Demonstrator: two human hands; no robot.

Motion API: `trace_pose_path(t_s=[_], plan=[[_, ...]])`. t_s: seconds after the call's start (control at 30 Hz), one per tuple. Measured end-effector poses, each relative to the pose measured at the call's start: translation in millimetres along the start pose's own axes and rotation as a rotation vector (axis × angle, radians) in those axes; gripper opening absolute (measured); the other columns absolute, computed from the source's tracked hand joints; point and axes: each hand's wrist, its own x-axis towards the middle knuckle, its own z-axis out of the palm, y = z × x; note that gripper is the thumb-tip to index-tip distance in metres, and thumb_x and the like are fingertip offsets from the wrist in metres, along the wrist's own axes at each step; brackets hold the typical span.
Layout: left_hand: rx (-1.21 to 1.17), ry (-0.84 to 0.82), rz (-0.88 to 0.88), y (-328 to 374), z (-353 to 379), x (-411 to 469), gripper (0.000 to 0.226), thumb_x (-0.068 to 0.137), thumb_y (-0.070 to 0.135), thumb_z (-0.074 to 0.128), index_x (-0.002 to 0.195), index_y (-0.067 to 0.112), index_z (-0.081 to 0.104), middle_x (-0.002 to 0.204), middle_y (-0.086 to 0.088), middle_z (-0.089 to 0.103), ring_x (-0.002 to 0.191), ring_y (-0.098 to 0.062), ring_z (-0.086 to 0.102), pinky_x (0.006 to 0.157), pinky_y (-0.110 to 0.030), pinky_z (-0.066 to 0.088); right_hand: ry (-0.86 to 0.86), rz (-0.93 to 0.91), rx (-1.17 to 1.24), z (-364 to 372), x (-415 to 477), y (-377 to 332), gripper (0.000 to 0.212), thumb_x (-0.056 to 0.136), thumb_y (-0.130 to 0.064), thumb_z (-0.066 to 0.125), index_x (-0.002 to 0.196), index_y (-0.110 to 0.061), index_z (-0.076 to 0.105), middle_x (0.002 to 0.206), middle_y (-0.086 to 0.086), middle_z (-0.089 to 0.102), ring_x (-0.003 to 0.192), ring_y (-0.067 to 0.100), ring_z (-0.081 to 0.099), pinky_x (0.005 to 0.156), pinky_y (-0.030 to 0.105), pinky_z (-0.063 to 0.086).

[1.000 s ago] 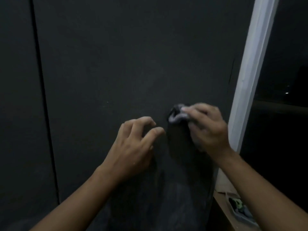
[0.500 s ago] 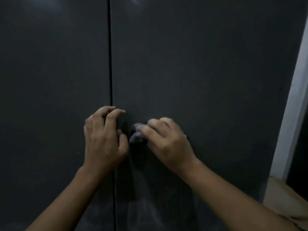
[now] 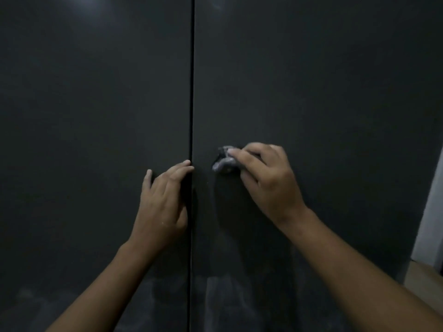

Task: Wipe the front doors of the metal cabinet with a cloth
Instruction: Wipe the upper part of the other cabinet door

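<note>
**At the Centre Seam: Cloth Applied to the Right Door**

Against the right door (image 3: 311,80) of the cabinet, just beside the seam (image 3: 191,92), the right hand (image 3: 268,180) grasps a small bunched grey cloth (image 3: 224,161). Its fingers and thumb are curled round the cloth and press it to the panel. Bunching the cloth probably puts the pressure on a small patch, which suits spot rubbing better than broad passes.

The left hand (image 3: 163,202) is released and holds nothing. It lies on the left door (image 3: 96,92) with its fingers nearly straight and its fingertips reaching the seam. Its likely function is to brace the person and steady the doors against the push of the wiping hand.

Surface:
- Both doors are dark, matte and closed, meeting at a narrow vertical seam.
- No handle is in view.
- Pale, dusty streaks (image 3: 223,298) cross the lower part of both doors. Whether they are dirt or wiping residue cannot be told, but that band probably still needs attention.
- A faint glare (image 3: 96,6) sits near the top of the left door.

Room:
- Lighting is dim.
- A pale upright strip (image 3: 431,212) stands at the right edge. It may be wall or frame.
- A light wooden surface (image 3: 422,281) shows below the strip, beside the cabinet.
</note>
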Motion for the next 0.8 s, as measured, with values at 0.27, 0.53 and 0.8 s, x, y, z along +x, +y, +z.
trace_pose_path(t_s=[0.27,0.53,0.8], plan=[[-0.055,0.151,-0.152,-6.2,-3.9,-11.9,0.054,0.078,0.002,0.048,0.129,0.020,0.052,0.120,0.013,0.053,0.128,-0.019,0.048,0.119,-0.061,0.011,-0.215,-0.326,-0.001,49.9,-23.1,-40.7,0.027,0.105,-0.023,0.046,0.121,-0.015,0.066,0.109,0.005,0.062,0.093,0.021,0.055,0.074,0.034,0.051],[-0.070,0.156,-0.144,-7.7,5.0,-37.1,0.053,0.077,-0.011,0.057,0.123,0.015,0.058,0.113,0.019,0.049,0.128,-0.008,0.025,0.100,-0.009,0.033,-0.397,-0.505,0.069,59.2,-121.8,-59.1,0.020,0.100,-0.023,0.059,0.116,-0.022,0.071,0.108,0.000,0.068,0.092,0.020,0.063,0.074,0.034,0.052],[0.080,-0.133,-0.112,2.1,32.3,-76.1,0.057,0.078,0.007,0.052,0.134,0.018,0.048,0.159,-0.004,0.024,0.140,-0.029,0.027,0.118,-0.060,0.013,-0.467,-0.485,0.120,39.3,-160.7,-32.7,0.018,0.096,-0.015,0.063,0.112,-0.019,0.072,0.104,0.002,0.067,0.088,0.021,0.059,0.069,0.034,0.047]])
